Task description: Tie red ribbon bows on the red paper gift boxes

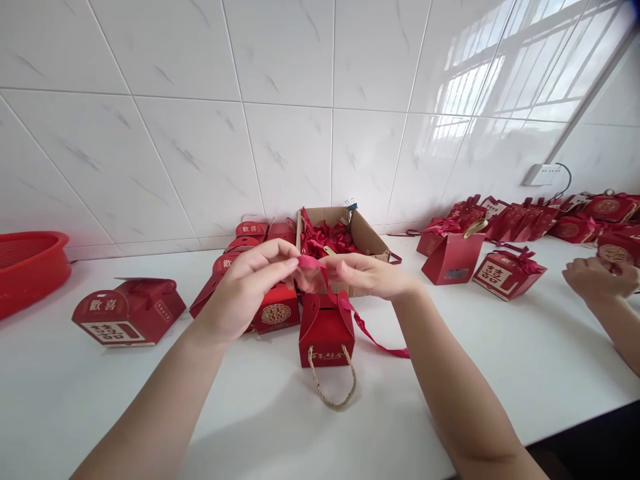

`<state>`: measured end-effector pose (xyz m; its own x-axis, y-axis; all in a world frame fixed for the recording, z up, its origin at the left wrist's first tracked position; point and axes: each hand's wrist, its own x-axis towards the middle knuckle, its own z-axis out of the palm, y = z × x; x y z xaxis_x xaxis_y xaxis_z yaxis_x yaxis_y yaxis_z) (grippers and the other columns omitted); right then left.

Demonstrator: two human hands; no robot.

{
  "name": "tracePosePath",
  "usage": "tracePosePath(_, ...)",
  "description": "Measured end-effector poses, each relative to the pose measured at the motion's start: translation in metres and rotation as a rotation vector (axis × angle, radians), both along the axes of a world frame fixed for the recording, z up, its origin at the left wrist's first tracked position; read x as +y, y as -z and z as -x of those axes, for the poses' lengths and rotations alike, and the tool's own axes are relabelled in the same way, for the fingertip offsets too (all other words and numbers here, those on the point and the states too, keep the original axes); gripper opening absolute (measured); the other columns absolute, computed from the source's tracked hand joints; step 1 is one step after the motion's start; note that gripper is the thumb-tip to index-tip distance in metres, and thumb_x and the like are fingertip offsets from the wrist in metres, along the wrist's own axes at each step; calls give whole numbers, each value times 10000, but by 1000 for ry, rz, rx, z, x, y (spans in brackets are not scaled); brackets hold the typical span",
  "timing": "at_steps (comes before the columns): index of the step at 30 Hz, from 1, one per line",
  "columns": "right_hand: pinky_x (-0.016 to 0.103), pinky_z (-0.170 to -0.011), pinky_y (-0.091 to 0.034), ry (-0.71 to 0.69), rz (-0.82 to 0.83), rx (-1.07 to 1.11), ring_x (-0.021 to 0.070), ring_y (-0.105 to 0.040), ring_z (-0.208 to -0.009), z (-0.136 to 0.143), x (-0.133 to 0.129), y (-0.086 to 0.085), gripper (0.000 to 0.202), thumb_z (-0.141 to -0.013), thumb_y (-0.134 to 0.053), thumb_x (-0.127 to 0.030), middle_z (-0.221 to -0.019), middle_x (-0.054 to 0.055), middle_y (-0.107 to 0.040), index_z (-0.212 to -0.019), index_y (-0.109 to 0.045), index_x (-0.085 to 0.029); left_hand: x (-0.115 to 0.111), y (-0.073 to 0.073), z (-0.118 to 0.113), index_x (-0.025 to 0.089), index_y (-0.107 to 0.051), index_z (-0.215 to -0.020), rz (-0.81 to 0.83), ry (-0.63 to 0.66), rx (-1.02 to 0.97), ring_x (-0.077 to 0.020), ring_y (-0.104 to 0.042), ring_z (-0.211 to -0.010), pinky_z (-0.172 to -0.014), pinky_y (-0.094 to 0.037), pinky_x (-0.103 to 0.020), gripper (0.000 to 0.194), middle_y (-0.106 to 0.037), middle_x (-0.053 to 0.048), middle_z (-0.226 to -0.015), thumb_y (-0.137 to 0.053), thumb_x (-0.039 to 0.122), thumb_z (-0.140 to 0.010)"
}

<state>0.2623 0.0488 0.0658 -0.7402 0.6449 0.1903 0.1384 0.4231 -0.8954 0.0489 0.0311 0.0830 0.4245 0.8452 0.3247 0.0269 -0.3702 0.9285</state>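
Note:
A small red gift box with a twisted rope handle hanging down its front stands upright on the white table. Above its top, my left hand pinches a pink-red ribbon between thumb and fingers. My right hand is at the other side of the ribbon, its fingers blurred and partly overlapping the ribbon; its exact grip is unclear. One ribbon tail trails from the box top to the right, onto the table.
Behind my hands is a cardboard box full of red ribbons. Red boxes stand left of centre, with another farther left. A red basket is at the left edge. More boxes and another person's hand are at right.

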Motion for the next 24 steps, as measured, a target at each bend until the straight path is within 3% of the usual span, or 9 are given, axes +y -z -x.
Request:
tracePosePath(2, 297, -825, -447, 7, 77, 91, 169, -593, -911, 6, -3, 0, 501, -904, -366, -581, -923, 67, -650, -952, -630, -158, -7, -1, -2, 179, -588, -791, -55, -42, 118, -124, -516, -602, -598, -423, -252, 119, -567, 5, -651, -540, 281, -832)
tracePosePath(7, 253, -671, -454, 64, 216, 209, 135, -588, -723, 7, -8, -2, 310, -854, -567, -460, -721, 23, -605, -783, -598, -160, -11, 0, -1, 196, -616, -803, -105, -147, 398, -107, -414, -522, -475, -310, -227, 194, -495, 16, -608, -543, 375, -817)
tracePosePath(10, 240, -614, -414, 157, 140, 220, 111, -521, -656, 3, -10, -5, 318, -834, -591, -449, -675, -2, -545, -691, -563, -166, -6, 7, 3, 216, -634, -813, -25, -143, 621, -126, -452, -514, -449, -290, -238, 274, -557, 2, -642, -540, 473, -793)
tracePosePath(14, 235, -544, -326, 338, 34, 36, 93, -408, -602, 0, -10, -7, 366, -813, -571, -508, -661, -18, -458, -673, -547, -171, 1, 22, 5, 217, -570, -632, 9, -115, 906, -152, -463, -475, -428, -254, -260, 410, -566, -7, -580, -548, 616, -727)
tracePosePath(17, 238, -512, -279, 380, 36, -102, 90, -365, -580, 3, -8, -4, 347, -815, -549, -504, -672, -17, -429, -704, -559, -175, 4, 31, 4, 211, -482, -546, -16, -134, 979, -138, -378, -412, -417, -188, -276, 455, -479, 1, -502, -563, 632, -698)
tracePosePath(20, 249, -486, -222, 342, 10, -191, 81, -278, -534, 7, -4, 3, 326, -822, -543, -424, -614, -35, -338, -618, -492, -176, 5, 31, 5, 209, -405, -515, 17, -124, 1010, -116, -283, -379, -411, -157, -283, 459, -388, 16, -461, -536, 593, -731)
tracePosePath(24, 261, -465, -181, 329, -11, -254, 80, -223, -512, 12, 2, 12, 322, -809, -528, -373, -593, -41, -272, -571, -427, -182, 8, 21, 10, 206, -472, -566, 137, -32, 993, -137, -410, -443, -427, -234, -271, 359, -561, -18, -574, -517, 505, -759)
